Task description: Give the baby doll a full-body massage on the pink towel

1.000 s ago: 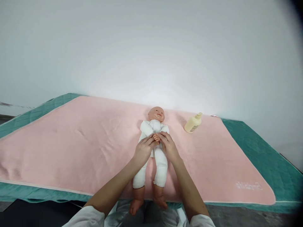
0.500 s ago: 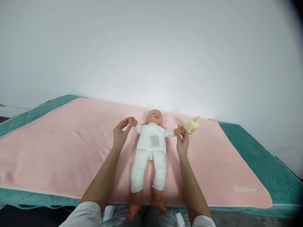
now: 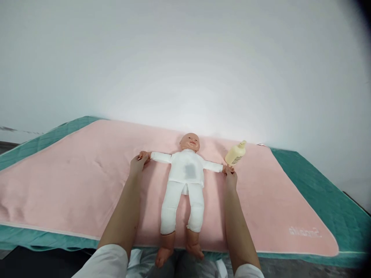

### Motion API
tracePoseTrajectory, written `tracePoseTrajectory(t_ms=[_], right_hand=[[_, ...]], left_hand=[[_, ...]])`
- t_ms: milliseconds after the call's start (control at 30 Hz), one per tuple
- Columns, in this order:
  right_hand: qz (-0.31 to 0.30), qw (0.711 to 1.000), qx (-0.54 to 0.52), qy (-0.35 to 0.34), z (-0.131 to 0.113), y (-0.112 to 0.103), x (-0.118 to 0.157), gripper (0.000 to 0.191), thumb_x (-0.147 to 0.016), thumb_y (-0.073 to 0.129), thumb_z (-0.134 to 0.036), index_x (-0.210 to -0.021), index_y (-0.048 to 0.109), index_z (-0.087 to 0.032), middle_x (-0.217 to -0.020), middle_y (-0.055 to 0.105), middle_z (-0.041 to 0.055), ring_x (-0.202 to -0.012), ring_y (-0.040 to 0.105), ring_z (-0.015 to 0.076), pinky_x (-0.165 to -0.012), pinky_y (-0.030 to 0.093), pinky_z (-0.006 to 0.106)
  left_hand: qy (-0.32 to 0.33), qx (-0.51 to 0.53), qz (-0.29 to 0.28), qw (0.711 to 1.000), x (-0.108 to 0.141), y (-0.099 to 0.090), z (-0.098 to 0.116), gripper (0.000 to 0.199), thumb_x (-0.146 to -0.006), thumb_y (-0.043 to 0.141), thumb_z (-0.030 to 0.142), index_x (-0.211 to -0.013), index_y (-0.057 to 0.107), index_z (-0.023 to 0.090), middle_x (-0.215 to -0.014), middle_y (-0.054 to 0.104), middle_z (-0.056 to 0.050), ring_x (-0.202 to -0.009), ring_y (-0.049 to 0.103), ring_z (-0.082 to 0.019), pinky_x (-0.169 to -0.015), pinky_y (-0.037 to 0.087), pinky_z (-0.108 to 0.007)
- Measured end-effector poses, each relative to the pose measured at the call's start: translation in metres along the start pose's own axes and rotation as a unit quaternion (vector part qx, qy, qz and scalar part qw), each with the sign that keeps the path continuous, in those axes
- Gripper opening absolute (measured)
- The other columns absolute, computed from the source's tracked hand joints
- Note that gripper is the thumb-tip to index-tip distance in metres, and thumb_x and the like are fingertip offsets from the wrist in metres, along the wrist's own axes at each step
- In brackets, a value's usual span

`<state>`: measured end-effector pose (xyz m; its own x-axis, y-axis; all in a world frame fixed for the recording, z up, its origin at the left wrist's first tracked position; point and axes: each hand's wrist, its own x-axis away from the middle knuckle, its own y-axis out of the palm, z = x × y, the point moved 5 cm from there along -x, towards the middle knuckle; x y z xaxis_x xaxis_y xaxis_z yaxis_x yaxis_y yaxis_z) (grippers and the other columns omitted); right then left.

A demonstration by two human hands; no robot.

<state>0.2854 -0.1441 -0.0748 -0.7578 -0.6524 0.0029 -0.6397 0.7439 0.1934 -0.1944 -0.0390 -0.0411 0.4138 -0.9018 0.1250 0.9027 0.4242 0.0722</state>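
Gripping the doll (image 3: 179, 166) by its two small hands (image 3: 145, 155), the left hand (image 3: 137, 165) and right hand (image 3: 231, 179) are spread well apart, fingers and thumbs nearly closed. Between them the doll lies face up, arms stretched outward. Just beyond the right hand is a yellow pump bottle (image 3: 235, 153); a pink mat (image 3: 269, 208) spreads beneath both hands.

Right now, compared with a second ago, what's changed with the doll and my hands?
Your left hand and right hand moved apart from over the doll's middle to either side. The doll's arms went from folded to spread wide, one of its hands in each of yours, uncovering the grey patch. The yellow bottle and pink mat stayed put.
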Motion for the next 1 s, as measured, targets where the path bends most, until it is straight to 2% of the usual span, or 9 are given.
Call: tracePoseTrajectory(t_ms=[167,267,400,533,600,700,800,867,1000], right_hand=[[0.004,0.999,-0.036,0.032,0.001,0.004,0.005,0.047,-0.058,0.075,-0.046,-0.089,0.054,-0.017,-0.087,0.066,0.0032,-0.084,0.067,0.0181,-0.071,0.058,0.029],[-0.015,0.998,-0.041,0.043,-0.007,0.008,0.012,0.065,-0.060,0.077,-0.043,-0.114,0.050,-0.021,-0.099,0.067,0.0043,-0.089,0.068,0.0195,-0.074,0.059,0.033],[-0.077,0.997,-0.007,-0.007,-0.031,0.023,0.033,0.094,-0.066,0.076,-0.040,-0.144,0.025,-0.029,-0.127,0.059,0.0119,-0.104,0.065,0.0223,-0.083,0.058,0.040],[-0.115,0.981,0.018,-0.156,-0.059,0.044,0.063,0.085,-0.076,0.068,-0.038,-0.147,0.021,-0.032,-0.149,0.039,0.0147,-0.121,0.057,0.0230,-0.094,0.052,0.043],[-0.142,0.968,0.023,-0.204,-0.065,0.054,0.077,0.083,-0.078,0.068,-0.037,-0.147,0.024,-0.029,-0.146,0.043,0.0156,-0.123,0.056,0.0237,-0.096,0.051,0.044],[-0.234,0.921,0.082,-0.299,-0.068,0.069,0.097,0.058,-0.080,0.068,-0.032,-0.134,0.048,-0.023,-0.130,0.059,0.0135,-0.119,0.058,0.0241,-0.100,0.049,0.046],[-0.343,0.836,0.145,-0.402,-0.070,0.083,0.117,0.033,-0.087,0.060,-0.024,-0.120,0.062,-0.026,-0.123,0.062,0.0093,-0.122,0.056,0.0225,-0.105,0.046,0.046],[-0.372,0.801,0.164,-0.440,-0.070,0.087,0.126,0.034,-0.090,0.054,-0.020,-0.122,0.061,-0.029,-0.126,0.060,0.0083,-0.125,0.053,0.0214,-0.105,0.046,0.044],[-0.386,0.771,0.212,-0.460,-0.069,0.092,0.133,0.038,-0.093,0.050,-0.020,-0.128,0.058,-0.032,-0.132,0.052,0.0088,-0.126,0.051,0.0209,-0.103,0.049,0.042]], left_hand=[[-0.050,0.031,-0.002,0.998,-0.002,0.005,-0.006,0.030,-0.066,0.077,0.020,-0.091,0.062,0.012,-0.080,0.067,-0.008,-0.070,0.068,-0.018,-0.066,0.059,-0.032],[-0.040,0.044,0.019,0.998,0.004,0.007,-0.003,0.037,-0.067,0.077,0.021,-0.099,0.062,0.013,-0.086,0.068,-0.008,-0.075,0.068,-0.016,-0.070,0.059,-0.030],[0.075,0.092,0.023,0.993,0.020,0.018,0.019,0.050,-0.067,0.077,0.026,-0.113,0.061,0.016,-0.107,0.067,-0.011,-0.090,0.069,-0.018,-0.079,0.058,-0.031],[0.200,0.087,-0.010,0.976,0.047,0.035,0.045,0.059,-0.065,0.080,0.029,-0.120,0.061,0.017,-0.112,0.068,-0.011,-0.099,0.067,-0.022,-0.090,0.055,-0.038],[0.247,0.079,-0.054,0.964,0.064,0.046,0.052,0.059,-0.068,0.079,0.031,-0.122,0.060,0.018,-0.106,0.070,-0.010,-0.097,0.068,-0.022,-0.091,0.054,-0.040],[0.318,0.019,-0.102,0.942,0.087,0.058,0.054,0.046,-0.073,0.075,0.034,-0.115,0.064,0.019,-0.102,0.072,-0.009,-0.094,0.069,-0.022,-0.088,0.056,-0.040],[0.417,-0.072,-0.142,0.895,0.108,0.072,0.054,0.028,-0.078,0.071,0.036,-0.102,0.070,0.021,-0.101,0.073,-0.007,-0.095,0.068,-0.022,-0.090,0.054,-0.040],[0.480,-0.107,-0.167,0.854,0.119,0.081,0.054,0.025,-0.081,0.068,0.034,-0.103,0.070,0.023,-0.102,0.072,-0.007,-0.098,0.067,-0.022,-0.091,0.053,-0.040],[0.561,-0.123,-0.211,0.791,0.131,0.093,0.053,0.027,-0.086,0.063,0.026,-0.112,0.067,0.023,-0.110,0.070,-0.008,-0.103,0.064,-0.020,-0.092,0.053,-0.038]])
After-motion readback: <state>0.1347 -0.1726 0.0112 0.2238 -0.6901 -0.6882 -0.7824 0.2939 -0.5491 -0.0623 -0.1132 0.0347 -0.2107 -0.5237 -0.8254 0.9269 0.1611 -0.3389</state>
